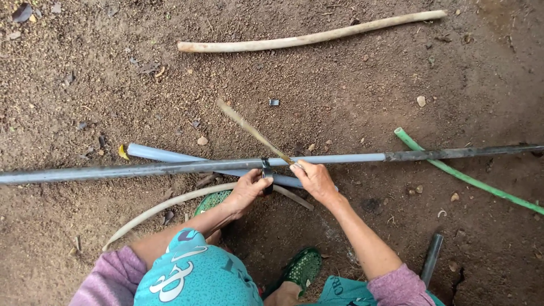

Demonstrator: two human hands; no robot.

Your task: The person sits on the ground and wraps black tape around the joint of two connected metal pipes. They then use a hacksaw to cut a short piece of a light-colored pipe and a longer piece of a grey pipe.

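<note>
Bare dirt ground [351, 85] carries a long grey pipe [141, 169] lying edge to edge across its middle. The left hand [247, 191] clamps the pipe's dark joint; the right hand [315, 180] grips a thin stick [252, 131]. Steady pressure probably helps.

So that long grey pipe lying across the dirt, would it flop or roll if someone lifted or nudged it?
The long grey pipe runs dead straight across the bare dirt ground, so it probably stays fairly stiff, perhaps sagging at the ends. Being round, it could roll when nudged, though the left hand and right hand grip it at mid-length. It looks plastic, likely light.
</note>
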